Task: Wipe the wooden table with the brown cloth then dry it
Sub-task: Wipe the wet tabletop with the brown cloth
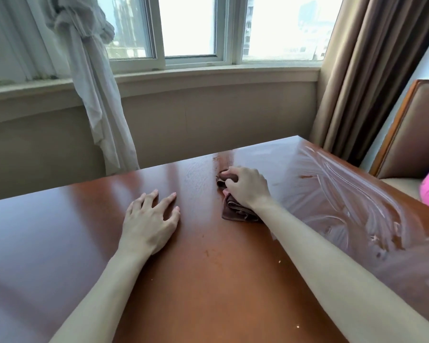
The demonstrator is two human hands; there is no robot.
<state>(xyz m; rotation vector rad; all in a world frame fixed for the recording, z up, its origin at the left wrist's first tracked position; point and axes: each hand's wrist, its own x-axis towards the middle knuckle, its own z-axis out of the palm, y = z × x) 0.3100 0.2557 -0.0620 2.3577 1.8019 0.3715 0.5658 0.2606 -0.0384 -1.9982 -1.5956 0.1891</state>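
A: Where does everything sit?
B: The table (208,280) fills the foreground. The left hand (150,224) lies on it left of centre; the right hand (245,188) is further back and to the right, on top of the cloth (235,210).
A: And right of that?
B: Wet streaks (344,194) cover the table's right part. Beyond its right edge stands a chair (411,134).
A: Behind?
B: A wall with a window (191,28) above. One curtain (92,95) hangs at left, another curtain (372,70) at right, behind the table's far corner.
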